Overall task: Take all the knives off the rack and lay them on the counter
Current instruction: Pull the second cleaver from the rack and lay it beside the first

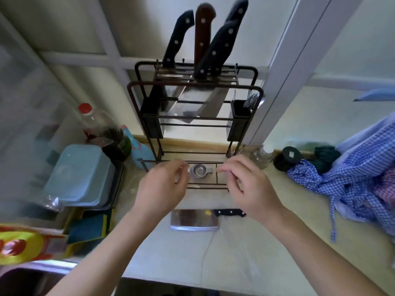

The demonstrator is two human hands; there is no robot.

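A dark wire rack (195, 116) stands on the pale counter (245, 248) against the window, and everything else is placed from it. Four knives are in its top slots: a black-handled knife (177, 39) on the left, a brown-handled knife (202, 30) in the middle, and two more with black handles, a nearer knife (218, 48) leaning across the brown one and a rear knife (237, 9) behind it. Their blades hang down inside the frame (the steel overlaps there, so which blade belongs to which handle is hard to tell).

In front of the rack, flat on the counter, lies a cleaver (193, 220) with a black handle pointing right, its broad blade to the left.

Both hands hover just in front of the rack's base, above the cleaver. The left hand (164, 189) has loosely curled fingers and grips nothing; the right hand (248, 184) is the same, fingers bent but empty, thumb and forefinger near each other. Between them, on the rack's bottom shelf, sits a small metal strainer (201, 170).

Left of the rack are a bottle with a red cap (94, 122) and a light blue lidded box (81, 174). To its right lie a dark jar (288, 158) and blue checked cloth (352, 174).
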